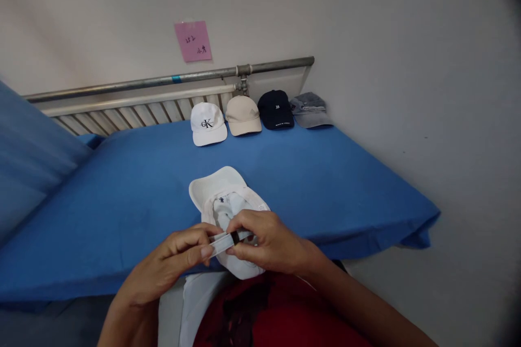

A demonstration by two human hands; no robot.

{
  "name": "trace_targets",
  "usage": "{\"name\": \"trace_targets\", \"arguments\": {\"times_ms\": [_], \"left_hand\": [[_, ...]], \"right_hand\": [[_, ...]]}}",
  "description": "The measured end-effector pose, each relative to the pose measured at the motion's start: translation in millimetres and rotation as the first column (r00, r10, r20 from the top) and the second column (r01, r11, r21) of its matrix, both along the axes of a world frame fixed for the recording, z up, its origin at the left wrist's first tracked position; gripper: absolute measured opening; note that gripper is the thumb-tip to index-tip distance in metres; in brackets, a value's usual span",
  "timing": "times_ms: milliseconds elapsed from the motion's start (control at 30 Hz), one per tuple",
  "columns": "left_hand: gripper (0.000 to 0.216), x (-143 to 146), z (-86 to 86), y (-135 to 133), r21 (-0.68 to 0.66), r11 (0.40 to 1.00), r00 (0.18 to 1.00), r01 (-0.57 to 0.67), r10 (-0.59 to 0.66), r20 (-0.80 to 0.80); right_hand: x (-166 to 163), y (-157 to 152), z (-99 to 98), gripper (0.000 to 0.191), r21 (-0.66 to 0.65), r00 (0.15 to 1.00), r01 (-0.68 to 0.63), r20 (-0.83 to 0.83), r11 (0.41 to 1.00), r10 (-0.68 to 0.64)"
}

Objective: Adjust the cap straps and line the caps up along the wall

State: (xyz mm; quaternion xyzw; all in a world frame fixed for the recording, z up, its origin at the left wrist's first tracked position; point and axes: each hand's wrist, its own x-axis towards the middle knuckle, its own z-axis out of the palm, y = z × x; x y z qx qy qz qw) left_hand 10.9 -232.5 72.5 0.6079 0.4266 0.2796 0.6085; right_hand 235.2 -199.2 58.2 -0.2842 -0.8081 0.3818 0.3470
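A pale, whitish baseball cap [217,184] lies upside down at the near edge of the blue-covered table, its brim pointing away and its inside showing. Its back strap [222,244] is stretched between my hands. My left hand [175,257] pinches the strap on the left side between thumb and fingers. On the other side, my right hand [266,241] is closed on the strap at a dark buckle [235,237]. Fingers cover part of the strap and of the cap's rear.
Along the back stand a white cap [207,119], a beige cap [243,111], a black cap [275,107] and a grey cap [311,105]. Behind them run a metal pipe [142,84] and a radiator [134,114]. Blue fabric [32,162] hangs at left. A pink note [193,42] is on the wall.
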Motion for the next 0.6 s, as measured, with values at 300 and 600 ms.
{"name": "trace_targets", "arguments": {"times_ms": [300,600], "left_hand": [[0.026,8,-3.5,5,-0.022,0.999,0.999,-0.049,0.049,-0.005],[0.033,27,-5.5,13,-0.093,0.994,0.988,0.058,-0.070,-0.137]], "right_hand": [[-2,1,-1.8,0.016,-0.035,0.998,0.007,0.066,0.999,-0.004],[-4,1,-2.1,0.020,-0.056,0.995,-0.041,0.094,0.998,0.046]]}}
